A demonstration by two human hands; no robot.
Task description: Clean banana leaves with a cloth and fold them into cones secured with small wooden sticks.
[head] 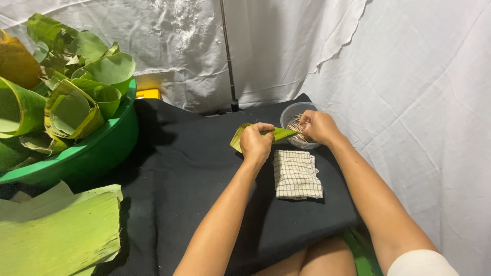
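Folded leaf held at the far side of the counter [204, 168], beside a bowl of sticks.

The left hand [255, 142] has its fingers curled shut around a folded banana leaf [279, 134]; the right hand [318, 126] reaches into the clear bowl [292, 111] just to the right, fingers pinching thin wooden sticks [296, 126]. Risk, as a judgement: a slackened left grip could let the fold spring open, or a stick could tear the leaf.
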